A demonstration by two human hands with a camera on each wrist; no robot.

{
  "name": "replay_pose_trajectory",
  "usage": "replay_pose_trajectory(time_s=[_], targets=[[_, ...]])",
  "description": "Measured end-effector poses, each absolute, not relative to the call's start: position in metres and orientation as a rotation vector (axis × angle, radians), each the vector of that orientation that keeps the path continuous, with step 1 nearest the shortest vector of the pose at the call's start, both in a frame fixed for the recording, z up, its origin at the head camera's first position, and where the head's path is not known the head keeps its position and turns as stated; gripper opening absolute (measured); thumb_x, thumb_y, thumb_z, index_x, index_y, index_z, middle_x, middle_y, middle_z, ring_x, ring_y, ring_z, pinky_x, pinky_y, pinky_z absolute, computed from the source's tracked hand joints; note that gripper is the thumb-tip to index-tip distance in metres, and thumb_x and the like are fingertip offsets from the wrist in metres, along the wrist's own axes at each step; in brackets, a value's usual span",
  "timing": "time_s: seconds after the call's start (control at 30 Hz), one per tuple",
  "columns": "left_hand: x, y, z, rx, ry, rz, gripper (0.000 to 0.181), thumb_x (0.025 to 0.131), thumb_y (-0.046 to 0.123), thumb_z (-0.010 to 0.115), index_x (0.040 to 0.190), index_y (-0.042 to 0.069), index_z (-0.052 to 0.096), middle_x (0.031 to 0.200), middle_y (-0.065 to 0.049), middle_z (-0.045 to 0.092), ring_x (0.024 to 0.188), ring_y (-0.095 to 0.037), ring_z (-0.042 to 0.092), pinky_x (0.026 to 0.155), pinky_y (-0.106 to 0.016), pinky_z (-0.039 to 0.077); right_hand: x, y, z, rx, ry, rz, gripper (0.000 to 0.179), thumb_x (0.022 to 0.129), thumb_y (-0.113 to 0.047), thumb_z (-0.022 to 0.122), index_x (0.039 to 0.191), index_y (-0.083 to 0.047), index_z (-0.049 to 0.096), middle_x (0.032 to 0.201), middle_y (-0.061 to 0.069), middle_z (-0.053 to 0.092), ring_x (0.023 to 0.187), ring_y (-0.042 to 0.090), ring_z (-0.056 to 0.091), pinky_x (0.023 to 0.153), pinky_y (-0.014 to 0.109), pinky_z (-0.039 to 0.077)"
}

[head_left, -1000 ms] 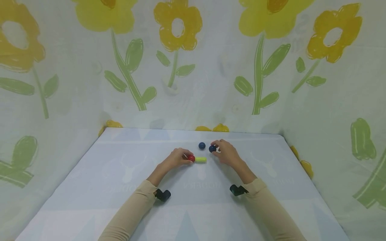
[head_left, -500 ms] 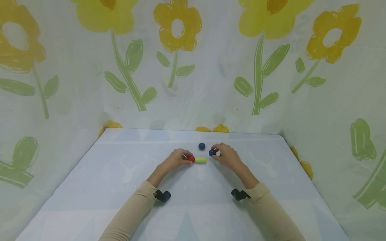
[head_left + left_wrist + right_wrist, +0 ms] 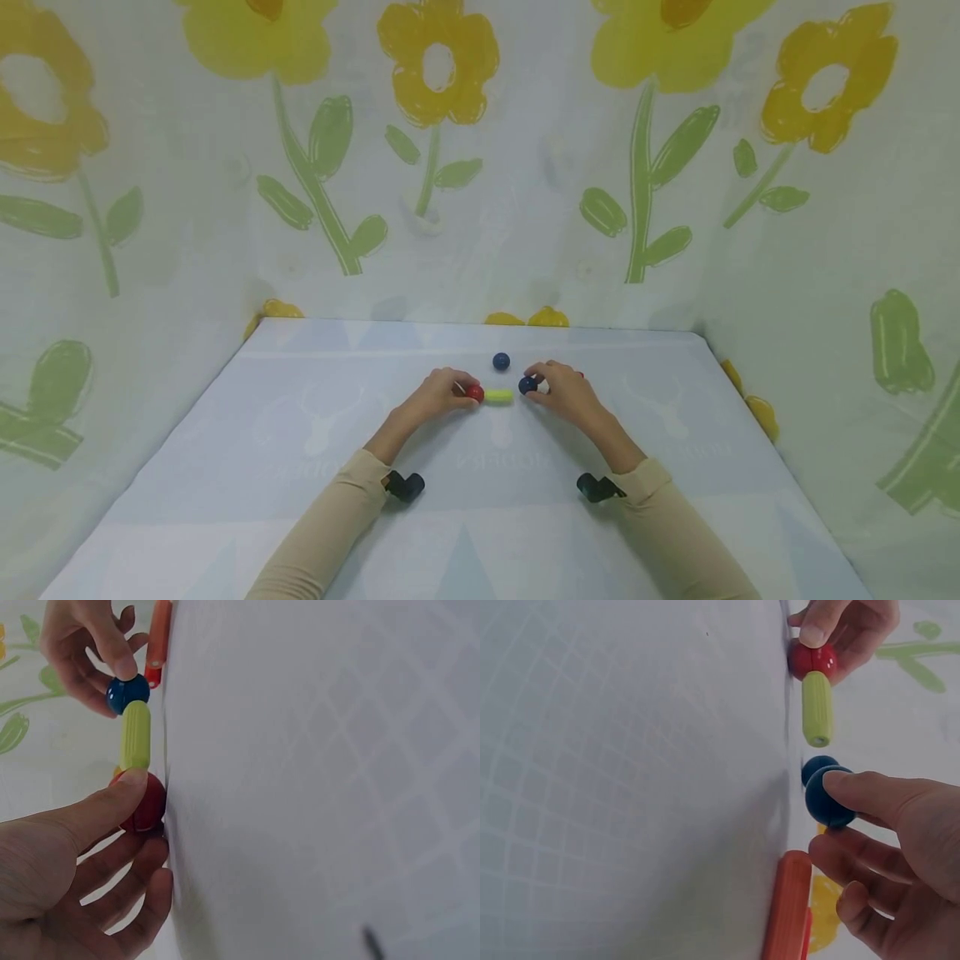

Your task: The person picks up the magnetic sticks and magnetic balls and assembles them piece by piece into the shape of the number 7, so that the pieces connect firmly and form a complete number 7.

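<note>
My left hand (image 3: 442,392) pinches a red ball (image 3: 476,393) between thumb and fingers, close to the tabletop. From the ball's right side sticks out a short yellow-green ribbed rod (image 3: 498,396), with a small hole in its free end in the right wrist view. Facing that end, a dark blue ball (image 3: 527,386) is pinched by my right hand (image 3: 564,394); a narrow gap separates ball and rod. A second blue ball (image 3: 501,361) lies farther back, partly covered by the held one in the right wrist view.
An orange-red ribbed rod (image 3: 789,904) lies on the table by my right hand, with another red piece (image 3: 808,934) behind it. In the head view only a red tip (image 3: 580,375) shows past the hand. A flowered cloth (image 3: 480,250) hangs behind the pale table (image 3: 300,500).
My right hand has brought its blue ball toward me, down level with the yellow-green rod. The left hand holds still. A red tip now shows behind the right hand.
</note>
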State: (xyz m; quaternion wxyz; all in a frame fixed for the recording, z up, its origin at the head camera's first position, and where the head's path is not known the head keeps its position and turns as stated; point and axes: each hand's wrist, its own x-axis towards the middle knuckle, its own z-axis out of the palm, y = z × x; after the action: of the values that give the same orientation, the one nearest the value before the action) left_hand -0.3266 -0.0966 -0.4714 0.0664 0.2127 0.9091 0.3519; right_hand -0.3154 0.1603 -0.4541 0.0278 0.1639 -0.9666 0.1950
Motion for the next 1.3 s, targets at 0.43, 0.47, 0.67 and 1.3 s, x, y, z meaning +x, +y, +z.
replay_pose_trajectory(time_s=[0.43, 0.47, 0.67, 1.3], targets=[[-0.330, -0.095, -0.474, 0.649, 2.760, 1.031, 0.037, 0.084, 0.017, 0.078, 0.118, 0.009, 0.070, 0.110, -0.006, 0.072, 0.088, -0.013, 0.063, 0.082, -0.028, 0.054, -0.313, 0.157, -0.459, 0.448, -3.065, 0.597, 0.038, 0.085, -0.026, 0.077, 0.121, -0.018, 0.067, 0.107, 0.003, 0.069, 0.096, 0.017, 0.062, 0.087, 0.034, 0.055], [-0.330, -0.095, -0.474, 0.651, 2.759, 1.030, 0.037, 0.083, 0.017, 0.078, 0.118, 0.008, 0.070, 0.110, -0.006, 0.072, 0.088, -0.013, 0.063, 0.082, -0.028, 0.055, -0.313, 0.157, -0.459, 0.441, -3.068, 0.592, 0.038, 0.085, -0.026, 0.077, 0.121, -0.018, 0.067, 0.106, 0.003, 0.069, 0.096, 0.017, 0.062, 0.087, 0.034, 0.055], [-0.327, -0.096, -0.472, 0.634, 2.765, 1.025, 0.036, 0.083, 0.017, 0.078, 0.117, 0.008, 0.070, 0.110, -0.006, 0.072, 0.087, -0.013, 0.062, 0.081, -0.028, 0.054, -0.310, 0.155, -0.459, 0.443, -3.062, 0.602, 0.038, 0.083, -0.025, 0.079, 0.119, -0.018, 0.068, 0.105, 0.003, 0.069, 0.095, 0.017, 0.062, 0.087, 0.033, 0.056], [-0.326, -0.094, -0.471, 0.608, 2.762, 1.025, 0.034, 0.084, 0.018, 0.077, 0.117, 0.011, 0.071, 0.108, -0.004, 0.072, 0.086, -0.013, 0.059, 0.081, -0.028, 0.053, -0.305, 0.151, -0.458, 0.408, -3.058, 0.645, 0.035, 0.084, -0.021, 0.078, 0.117, -0.018, 0.070, 0.107, 0.003, 0.069, 0.098, 0.017, 0.062, 0.089, 0.035, 0.055]])
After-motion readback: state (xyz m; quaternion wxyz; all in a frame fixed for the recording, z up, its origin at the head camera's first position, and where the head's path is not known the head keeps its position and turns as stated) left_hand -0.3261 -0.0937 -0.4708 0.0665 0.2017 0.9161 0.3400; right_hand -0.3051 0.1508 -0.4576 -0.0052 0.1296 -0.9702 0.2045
